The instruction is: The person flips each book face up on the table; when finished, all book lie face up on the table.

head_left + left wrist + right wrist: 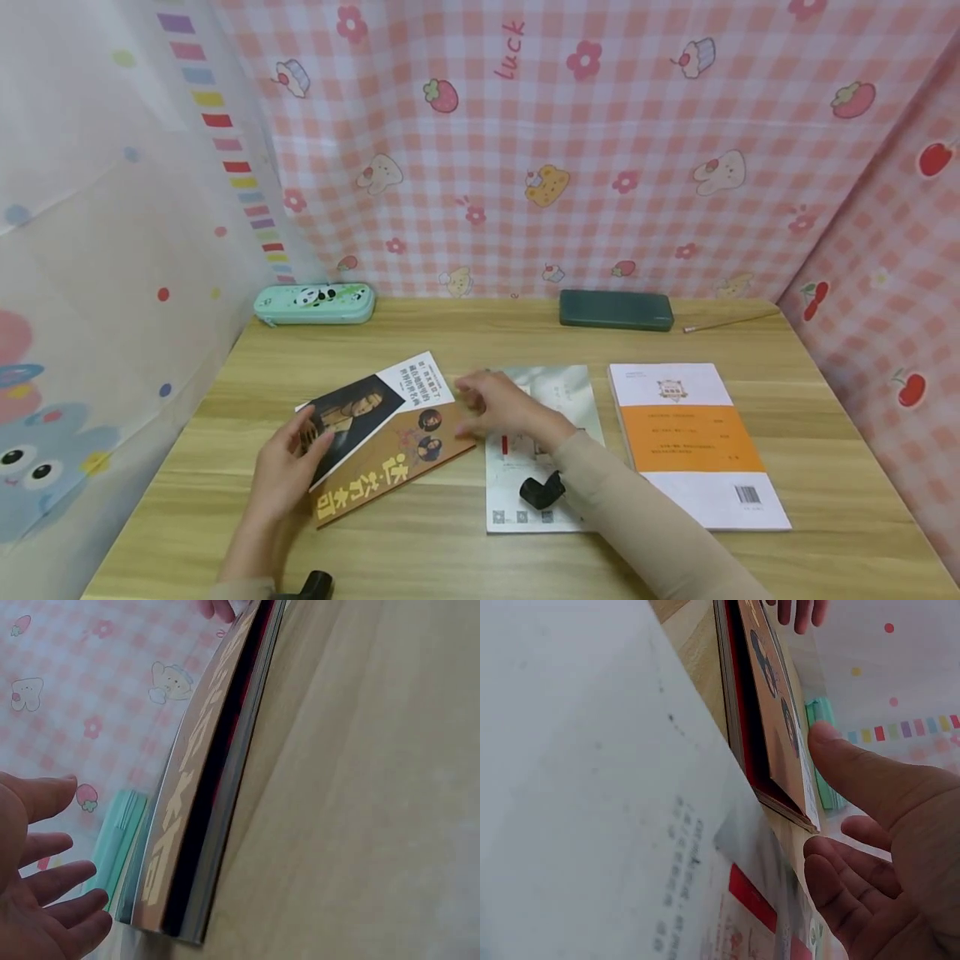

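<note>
A book (397, 442) with a brown, white and black cover, portraits and yellow lettering lies slanted on the table at centre left. Its front cover stands slightly raised along one edge in the right wrist view. My left hand (281, 471) is over the book's left end; the left wrist view shows its fingers (67, 881) spread and holding nothing. By the book's right end hovers my right hand (498, 408), thumb and fingers loosely bent around air. Under the right hand and forearm lies a pale green book (510, 487), partly covered by them.
To the right is a white book with an orange band (690, 437). Along the back edge sit a mint panda pencil case (315, 307), a dark green case (617, 310) and a thin brush-like stick (731, 322). Patterned curtains (480, 150) enclose the table.
</note>
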The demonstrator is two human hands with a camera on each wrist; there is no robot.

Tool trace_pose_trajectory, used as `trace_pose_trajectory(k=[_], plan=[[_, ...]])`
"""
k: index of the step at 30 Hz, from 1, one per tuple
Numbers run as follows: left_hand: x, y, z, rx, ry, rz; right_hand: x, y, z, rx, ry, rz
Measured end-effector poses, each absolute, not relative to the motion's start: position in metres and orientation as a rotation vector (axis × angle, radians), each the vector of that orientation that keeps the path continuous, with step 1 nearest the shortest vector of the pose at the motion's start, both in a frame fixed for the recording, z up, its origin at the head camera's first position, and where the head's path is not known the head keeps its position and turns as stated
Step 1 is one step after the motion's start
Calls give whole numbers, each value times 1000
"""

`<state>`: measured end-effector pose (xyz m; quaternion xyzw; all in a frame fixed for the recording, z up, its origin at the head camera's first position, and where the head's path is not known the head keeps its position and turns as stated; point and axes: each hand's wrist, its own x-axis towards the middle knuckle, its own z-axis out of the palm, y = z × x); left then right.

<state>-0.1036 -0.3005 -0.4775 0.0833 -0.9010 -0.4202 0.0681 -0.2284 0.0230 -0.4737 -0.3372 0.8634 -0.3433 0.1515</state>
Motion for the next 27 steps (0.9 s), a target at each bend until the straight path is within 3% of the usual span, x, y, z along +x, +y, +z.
trace_pose_trajectory(k=[17,27], plan=[[-142,-321,-483,139,-2852,-1172,-220,22,-477,-1028,2474,-798],[-140,-321,-486,44,-2884,-1063,-225,23,-473,-1052,2562,-782]])
